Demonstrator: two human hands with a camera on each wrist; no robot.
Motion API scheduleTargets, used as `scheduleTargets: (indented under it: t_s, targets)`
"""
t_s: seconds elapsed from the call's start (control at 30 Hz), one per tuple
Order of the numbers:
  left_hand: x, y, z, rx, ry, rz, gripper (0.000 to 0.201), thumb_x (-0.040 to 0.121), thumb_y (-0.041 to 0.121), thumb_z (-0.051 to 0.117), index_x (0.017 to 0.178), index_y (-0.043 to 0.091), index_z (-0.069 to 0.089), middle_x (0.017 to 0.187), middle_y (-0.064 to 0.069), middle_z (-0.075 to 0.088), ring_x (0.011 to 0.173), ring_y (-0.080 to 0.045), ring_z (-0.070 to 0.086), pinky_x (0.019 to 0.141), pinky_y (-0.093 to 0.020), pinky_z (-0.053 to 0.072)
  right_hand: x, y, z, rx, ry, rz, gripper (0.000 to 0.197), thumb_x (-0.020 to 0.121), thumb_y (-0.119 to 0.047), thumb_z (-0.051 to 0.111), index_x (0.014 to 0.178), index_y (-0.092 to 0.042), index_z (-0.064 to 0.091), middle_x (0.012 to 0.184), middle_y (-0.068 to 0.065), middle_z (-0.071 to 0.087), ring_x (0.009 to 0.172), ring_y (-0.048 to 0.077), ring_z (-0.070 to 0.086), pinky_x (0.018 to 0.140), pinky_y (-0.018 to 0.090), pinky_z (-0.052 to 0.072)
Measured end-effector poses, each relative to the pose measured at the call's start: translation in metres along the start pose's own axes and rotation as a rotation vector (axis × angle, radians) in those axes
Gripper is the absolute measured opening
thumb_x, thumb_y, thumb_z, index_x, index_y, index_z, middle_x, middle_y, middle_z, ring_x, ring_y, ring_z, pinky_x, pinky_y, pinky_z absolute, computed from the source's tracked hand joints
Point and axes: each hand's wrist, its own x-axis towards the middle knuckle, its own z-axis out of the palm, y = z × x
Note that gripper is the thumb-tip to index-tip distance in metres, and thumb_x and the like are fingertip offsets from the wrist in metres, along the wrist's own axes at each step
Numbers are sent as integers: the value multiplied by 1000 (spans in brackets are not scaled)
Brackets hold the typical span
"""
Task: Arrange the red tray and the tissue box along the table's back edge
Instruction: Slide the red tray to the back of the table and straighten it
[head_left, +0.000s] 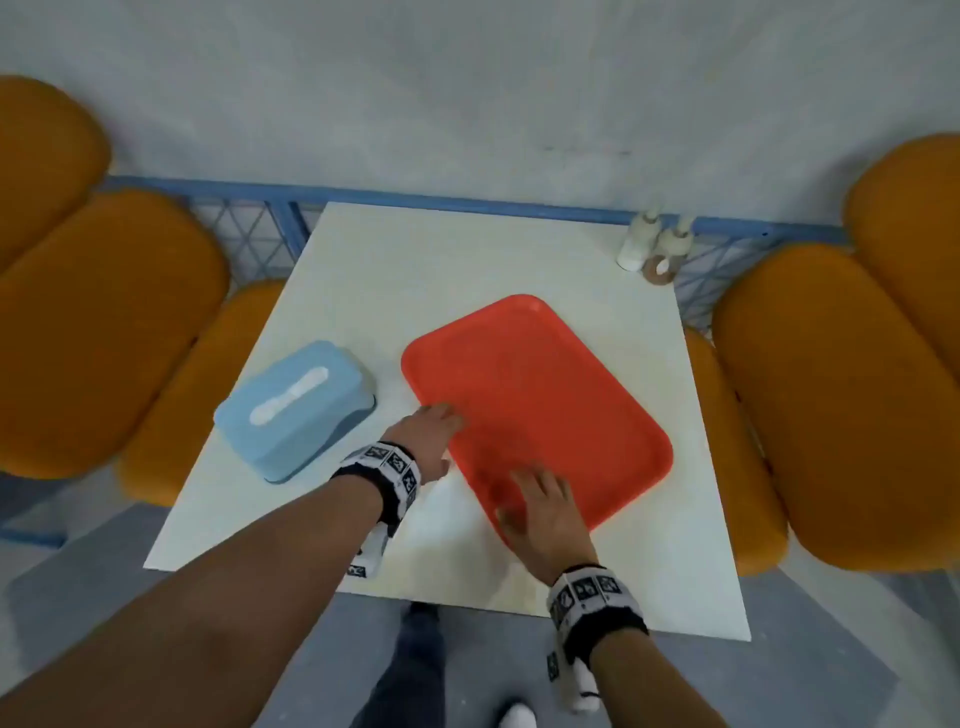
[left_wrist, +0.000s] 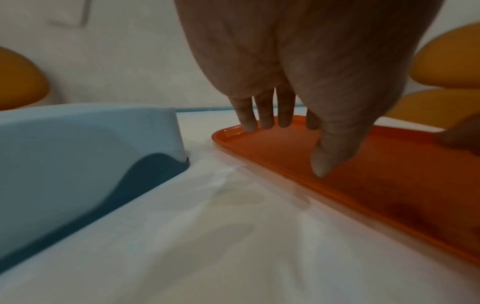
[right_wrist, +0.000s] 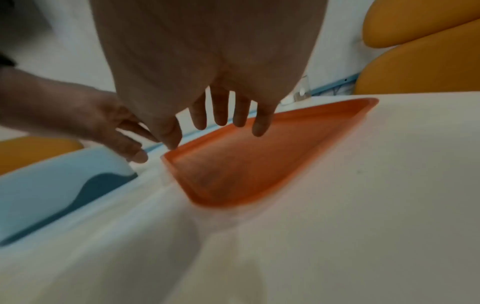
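The red tray (head_left: 540, 395) lies slantwise on the middle-right of the white table (head_left: 415, 260). A light blue tissue box (head_left: 296, 410) with a tissue in its slot sits to its left, near the table's left edge. My left hand (head_left: 441, 436) reaches over the tray's left rim with straight fingers. My right hand (head_left: 535, 499) is spread over the tray's near corner. In the left wrist view the left hand (left_wrist: 298, 139) hangs over the tray (left_wrist: 376, 174), beside the box (left_wrist: 78, 164). The right hand (right_wrist: 207, 127) hovers above the tray (right_wrist: 246, 164). Whether either hand touches the tray is unclear.
Small white bottles (head_left: 654, 244) stand at the table's back right corner. A blue rail (head_left: 467, 200) and a grey wall run behind the back edge. Orange seats flank the table on the left (head_left: 104, 332) and right (head_left: 831, 405).
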Motion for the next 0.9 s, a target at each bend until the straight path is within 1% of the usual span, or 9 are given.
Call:
scheduleTargets:
  t_s: [0.1, 0.13, 0.23, 0.33, 0.43, 0.6, 0.73, 0.83, 0.9]
  targets:
    - [29, -25, -6, 91, -75, 15, 69, 78, 11, 61, 140, 26, 35, 142, -10, 38, 127, -32, 42, 97, -50, 48, -2, -2, 21, -47, -107, 65, 58, 80, -52, 55, 133, -32, 42, 140, -4, 44, 125, 27, 41, 98, 47, 45]
    - [36, -33, -7, 122, -114, 33, 63, 78, 9, 58, 137, 25, 39, 137, -9, 43, 123, -32, 45, 95, -49, 50, -8, -2, 27, -92, -144, 52, 56, 77, -49, 57, 129, -33, 46, 138, -7, 47, 121, 26, 45, 94, 44, 48]
    - [54, -49, -11, 222, -174, 135, 37, 84, 9, 48, 119, 20, 53, 119, -6, 55, 110, -31, 52, 92, -46, 49, -3, 6, 33, -107, -128, 48, 47, 69, -34, 62, 116, -32, 59, 130, -9, 58, 109, 23, 56, 81, 40, 52]
    - [63, -53, -17, 252, -141, 207, 32, 89, 4, 41, 112, 19, 56, 112, -3, 57, 107, -31, 52, 90, -44, 47, 11, 11, 33, -116, -103, 12, 44, 66, -28, 60, 109, -27, 66, 121, -10, 64, 103, 23, 60, 77, 40, 55]
    - [81, -56, -33, 232, -83, 236, 39, 89, -4, 36, 118, 14, 55, 116, -6, 57, 107, -32, 51, 87, -41, 44, 39, 12, 23, -122, -64, 5, 41, 67, -25, 59, 106, -21, 70, 115, -6, 68, 103, 24, 63, 79, 38, 56]
    - [120, -72, -64, 104, -45, 123, 48, 85, -8, 38, 125, 15, 50, 122, -8, 53, 110, -34, 48, 85, -46, 52, 102, 7, -9, -136, -7, 13, 41, 67, -11, 67, 108, -20, 69, 113, -4, 69, 103, 23, 63, 85, 36, 55]
    - [152, -85, -90, 47, -18, 6, 43, 86, -5, 39, 122, 14, 52, 117, -8, 55, 107, -33, 52, 87, -47, 53, 162, 7, -38, -124, 32, -32, 41, 67, -7, 73, 106, -18, 70, 108, -5, 70, 103, 20, 63, 83, 34, 55]
    - [179, -96, -97, 44, -18, -74, 43, 85, -3, 46, 123, 15, 53, 119, -8, 55, 109, -32, 53, 88, -48, 53, 202, 18, -45, -123, 4, -29, 38, 72, -7, 68, 109, -19, 68, 112, -5, 68, 106, 21, 61, 78, 36, 56]
    - [195, -101, -100, 60, -33, -99, 41, 85, -1, 49, 122, 16, 53, 120, -8, 55, 111, -32, 52, 88, -49, 54, 224, 29, -46, -110, -40, -3, 38, 79, -8, 62, 115, -20, 64, 121, -5, 63, 110, 22, 58, 82, 37, 54]
